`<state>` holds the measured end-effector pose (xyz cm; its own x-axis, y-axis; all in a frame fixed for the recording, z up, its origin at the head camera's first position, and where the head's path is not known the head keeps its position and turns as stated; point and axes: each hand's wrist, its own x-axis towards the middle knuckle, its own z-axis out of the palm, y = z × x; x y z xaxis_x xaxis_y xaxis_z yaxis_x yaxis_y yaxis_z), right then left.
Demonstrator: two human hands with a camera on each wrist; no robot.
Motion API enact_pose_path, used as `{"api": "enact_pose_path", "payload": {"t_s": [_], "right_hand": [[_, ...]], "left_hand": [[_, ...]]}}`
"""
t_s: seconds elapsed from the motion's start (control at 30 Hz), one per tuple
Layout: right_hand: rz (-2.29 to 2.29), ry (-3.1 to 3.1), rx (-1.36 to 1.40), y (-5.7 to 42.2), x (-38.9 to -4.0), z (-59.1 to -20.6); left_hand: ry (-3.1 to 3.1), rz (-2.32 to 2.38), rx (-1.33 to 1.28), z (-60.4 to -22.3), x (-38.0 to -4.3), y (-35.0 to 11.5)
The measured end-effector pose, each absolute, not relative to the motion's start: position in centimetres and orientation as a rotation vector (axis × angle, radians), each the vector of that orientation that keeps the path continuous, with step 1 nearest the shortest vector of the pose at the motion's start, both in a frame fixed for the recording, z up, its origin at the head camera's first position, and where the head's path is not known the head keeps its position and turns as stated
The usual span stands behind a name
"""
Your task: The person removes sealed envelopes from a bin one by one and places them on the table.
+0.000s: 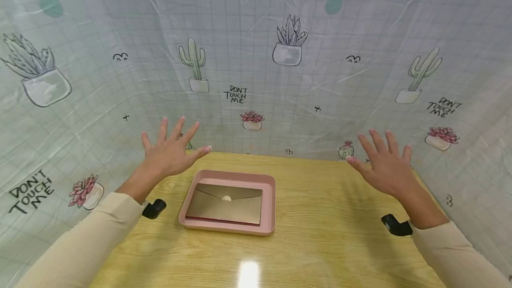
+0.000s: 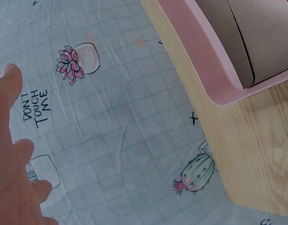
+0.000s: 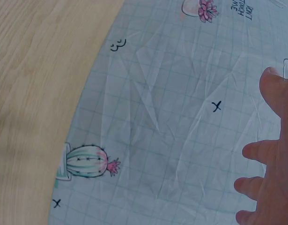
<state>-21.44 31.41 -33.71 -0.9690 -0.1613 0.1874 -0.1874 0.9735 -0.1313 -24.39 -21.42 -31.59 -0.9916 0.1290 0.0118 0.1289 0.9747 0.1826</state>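
Observation:
Both hands are held up over the table with fingers spread, holding nothing. The left hand (image 1: 169, 154) is above and left of a shallow pink tray (image 1: 272, 203); its fingers also show at the left edge of the left wrist view. Inside the tray lies a gold-brown envelope (image 1: 224, 210), its flap fastened by a small pale round seal (image 1: 226, 198). A dark red edge shows beneath the envelope along its near side. Off to the right of the tray, the right hand (image 1: 386, 170) hovers over the table's right part, its fingers at the right edge of the right wrist view.
The wooden table (image 1: 320, 234) has a bright light reflection near its front. A pale gridded curtain (image 1: 256, 34) printed with cacti and succulents hangs behind and on both sides. Each wrist carries a black device (image 1: 396, 226), below beige sleeves (image 1: 460, 252).

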Motion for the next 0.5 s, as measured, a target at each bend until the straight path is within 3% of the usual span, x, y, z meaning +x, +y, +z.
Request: {"api": "enact_pose_path", "payload": {"t_s": [0.5], "right_hand": [[0.288,-2.994,0.357,27.4,-21.3,-33.9]], "left_hand": [[3.100,0.266,0.263,-31.8,-24.4,-21.0]]}}
